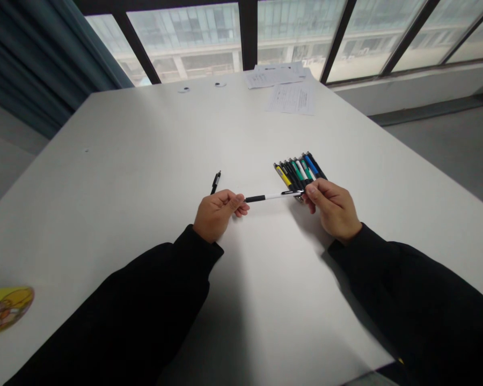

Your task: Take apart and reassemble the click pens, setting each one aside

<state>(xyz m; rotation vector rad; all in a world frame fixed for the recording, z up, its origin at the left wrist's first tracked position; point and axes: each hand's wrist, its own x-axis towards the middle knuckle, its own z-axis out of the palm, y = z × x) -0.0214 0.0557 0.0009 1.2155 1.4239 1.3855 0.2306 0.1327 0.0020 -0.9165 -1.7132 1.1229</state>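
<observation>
Stretched level between both hands is a white pen point(271, 197) with a black grip and a black clip. My left hand point(217, 213) pinches its tip end. The fingers of my right hand point(332, 206) close on the clip end. Just behind the right hand, a row of several pens point(295, 169) lies side by side on the table, with yellow, black, green, white and blue barrels; the hand and held pen hide their near ends. One black pen point(216, 181) lies apart beyond my left hand, its lower part hidden by that hand.
The white table point(145, 161) reaches to the windows. Printed papers point(284, 86) lie at its far edge, near two small cable holes point(220, 84). A yellow picture mat point(8, 308) is at the lower left. A dark blue curtain point(64, 48) hangs behind the left side.
</observation>
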